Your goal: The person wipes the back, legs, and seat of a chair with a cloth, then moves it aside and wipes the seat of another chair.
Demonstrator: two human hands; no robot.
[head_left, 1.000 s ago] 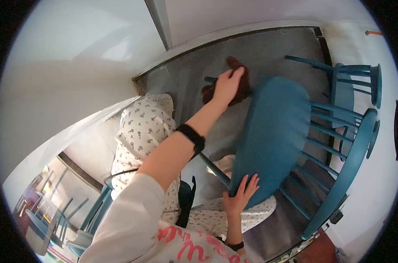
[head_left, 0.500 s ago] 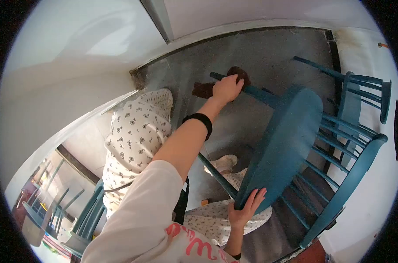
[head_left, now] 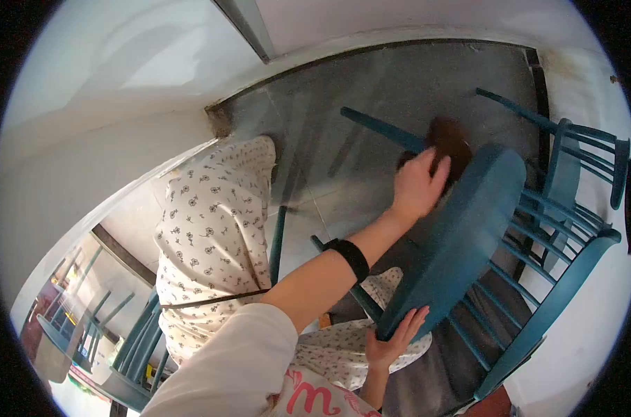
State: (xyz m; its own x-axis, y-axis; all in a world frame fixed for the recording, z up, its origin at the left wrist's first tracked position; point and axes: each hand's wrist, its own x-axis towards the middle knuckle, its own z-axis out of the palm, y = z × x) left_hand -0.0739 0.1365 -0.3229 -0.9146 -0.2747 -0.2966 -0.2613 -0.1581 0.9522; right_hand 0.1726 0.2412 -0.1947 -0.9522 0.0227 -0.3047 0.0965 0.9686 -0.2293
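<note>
A blue-green wooden chair lies tilted on its side, its seat edge facing me and its spindled back to the right. My left hand, with a black band on the forearm, holds a brown cloth round a chair leg, close to the underside of the seat. The cloth is blurred by motion. Lower down, my right hand grips the near edge of the seat, its fingers lying along the surface and its thumb at the rim.
A second blue-green chair stands at the right by the white wall. More chairs show at the lower left, beyond a glossy white panel. Grey floor tiles lie below, and my patterned trousers are at the left.
My left hand and the brown cloth have moved right along the leg, from near its tip to near the seat. My right hand stays on the seat edge.
</note>
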